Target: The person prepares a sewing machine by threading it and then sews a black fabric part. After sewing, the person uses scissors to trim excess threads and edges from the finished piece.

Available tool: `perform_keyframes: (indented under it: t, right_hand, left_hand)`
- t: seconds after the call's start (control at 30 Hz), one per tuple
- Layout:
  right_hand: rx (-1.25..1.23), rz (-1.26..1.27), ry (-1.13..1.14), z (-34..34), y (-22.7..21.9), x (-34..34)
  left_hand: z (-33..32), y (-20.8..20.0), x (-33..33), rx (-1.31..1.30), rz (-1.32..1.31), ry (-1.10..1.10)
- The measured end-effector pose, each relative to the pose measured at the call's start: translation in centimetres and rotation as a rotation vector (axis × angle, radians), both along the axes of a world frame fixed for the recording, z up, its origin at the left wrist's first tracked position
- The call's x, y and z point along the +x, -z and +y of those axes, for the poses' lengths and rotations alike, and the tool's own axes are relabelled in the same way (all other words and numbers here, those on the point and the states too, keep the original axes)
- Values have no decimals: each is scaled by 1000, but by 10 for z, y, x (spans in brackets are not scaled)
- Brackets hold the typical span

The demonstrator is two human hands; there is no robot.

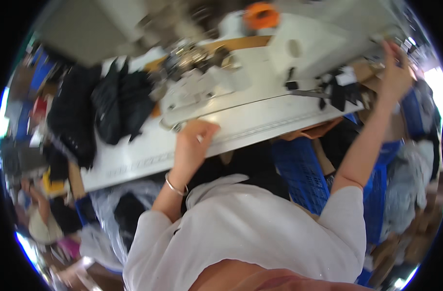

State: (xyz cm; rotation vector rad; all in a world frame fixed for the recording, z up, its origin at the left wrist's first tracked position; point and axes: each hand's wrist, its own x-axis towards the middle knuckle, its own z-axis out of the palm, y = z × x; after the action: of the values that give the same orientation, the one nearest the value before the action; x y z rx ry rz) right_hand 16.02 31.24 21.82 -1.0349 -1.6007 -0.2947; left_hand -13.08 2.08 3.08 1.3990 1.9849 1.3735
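Observation:
My left hand (194, 144) is over the front edge of the white sewing table (260, 123), its fingers curled together. A small pale spot shows at the fingers, too small to name. Just beyond it is the metal needle-and-foot area of an industrial sewing machine (190, 89). My right hand (397, 77) is raised at the far right, beside the end of the machine's white body (304, 46). Its fingers stretch upward with a gap between them; blur hides whether they touch anything. Black garment pieces (117, 102) lie on the table left of the machine.
An orange round thread cone (261, 16) stands behind the machine. Small scissors-like metal tool (306, 92) and black scraps (338, 94) lie at the table's right. Blue crates (301, 169) stand below on the right, and clear plastic bags (105, 213) below on the left. Another person (42, 218) is at far left.

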Motion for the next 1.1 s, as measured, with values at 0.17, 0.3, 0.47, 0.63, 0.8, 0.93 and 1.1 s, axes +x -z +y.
perform_keyframes:
  t: [0.17,0.3,0.47,0.63,0.8,0.93,1.1]
  right_hand:
    - [-99,-312,206,20,-18,53]
    - [-149,-122,302,29,-6,32]
    - [-203,474,-122,6,35,26]
    - [-989,398,-884,-159,149,-105]
    - [-1081,266,-1126,-208,173,-159]
    - [-1031,298,-1054,-203,169,-160]
    - [-1133,366,-1093,-202,171,-160]
  left_hand:
    - [-32,7,-69,-68,149,-243]
    - [-38,31,-67,-133,176,-229]
    - [-29,38,-74,-185,160,-213]
    - [-11,20,-40,105,-486,-49]
    - [0,1,7,361,-1299,8]
    - [-9,-5,17,426,-1296,82]
    - [-8,3,21,402,-1158,59]
